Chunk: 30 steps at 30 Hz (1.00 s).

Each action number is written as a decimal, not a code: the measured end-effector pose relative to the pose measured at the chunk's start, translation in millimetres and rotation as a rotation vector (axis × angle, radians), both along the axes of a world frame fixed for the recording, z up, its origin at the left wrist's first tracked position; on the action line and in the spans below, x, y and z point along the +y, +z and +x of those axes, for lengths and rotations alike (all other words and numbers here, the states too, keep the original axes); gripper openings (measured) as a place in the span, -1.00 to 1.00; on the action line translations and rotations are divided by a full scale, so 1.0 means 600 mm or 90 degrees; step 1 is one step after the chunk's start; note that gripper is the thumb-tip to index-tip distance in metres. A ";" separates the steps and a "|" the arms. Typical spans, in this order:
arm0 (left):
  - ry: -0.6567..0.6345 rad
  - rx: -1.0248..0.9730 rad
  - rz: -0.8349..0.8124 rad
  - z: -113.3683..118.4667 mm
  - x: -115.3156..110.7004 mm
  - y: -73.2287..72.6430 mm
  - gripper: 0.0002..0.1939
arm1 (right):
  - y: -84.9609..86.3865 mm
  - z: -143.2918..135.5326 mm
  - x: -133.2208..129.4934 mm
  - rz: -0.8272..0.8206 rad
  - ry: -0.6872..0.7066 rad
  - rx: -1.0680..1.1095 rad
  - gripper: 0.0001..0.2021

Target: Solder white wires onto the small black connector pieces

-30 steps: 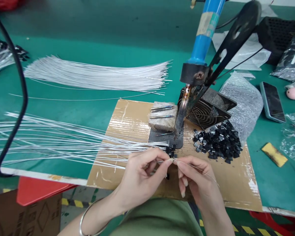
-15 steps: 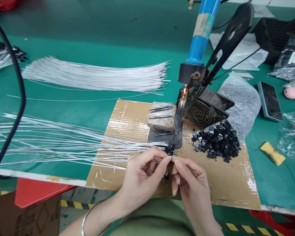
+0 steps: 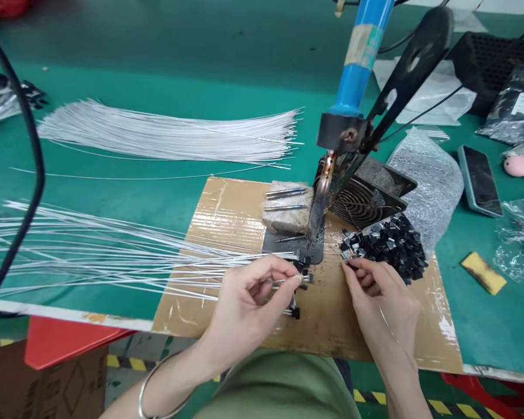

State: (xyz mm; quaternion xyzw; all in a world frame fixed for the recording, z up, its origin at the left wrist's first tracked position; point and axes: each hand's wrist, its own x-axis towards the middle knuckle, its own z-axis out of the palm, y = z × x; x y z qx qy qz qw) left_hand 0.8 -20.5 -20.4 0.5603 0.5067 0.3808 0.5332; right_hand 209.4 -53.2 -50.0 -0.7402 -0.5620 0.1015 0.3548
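Thumb and fingers of my left hand (image 3: 255, 297) pinch a white wire near its end, beside small black connectors (image 3: 295, 313) over the cardboard (image 3: 327, 326). Loose white wires (image 3: 135, 256) stretch leftward from there. My right hand (image 3: 382, 297) is at the left front edge of the pile of small black connectors (image 3: 395, 247), thumb and forefinger close together; whatever lies between the fingertips is too small to make out. Just above the hands, the tip of a blue-handled soldering iron (image 3: 351, 87) points down over a dark pad (image 3: 317, 247).
A thick bundle of white wires (image 3: 170, 134) lies behind. Tweezer-like metal tips rest on a wrapped block (image 3: 287, 218). A fan (image 3: 358, 201), bubble wrap (image 3: 428, 180), a phone (image 3: 480, 180) and a yellow sponge (image 3: 484, 272) are on the right. A black cable (image 3: 37, 157) hangs at left.
My right hand has moved right, away from my left hand, to the pile of black connectors. My left hand has stayed nearly in place, still pinching the wire.
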 end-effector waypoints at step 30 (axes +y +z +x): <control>-0.020 0.018 -0.024 0.009 0.028 0.033 -0.90 | 0.046 -0.059 0.003 -0.085 0.014 0.683 -0.87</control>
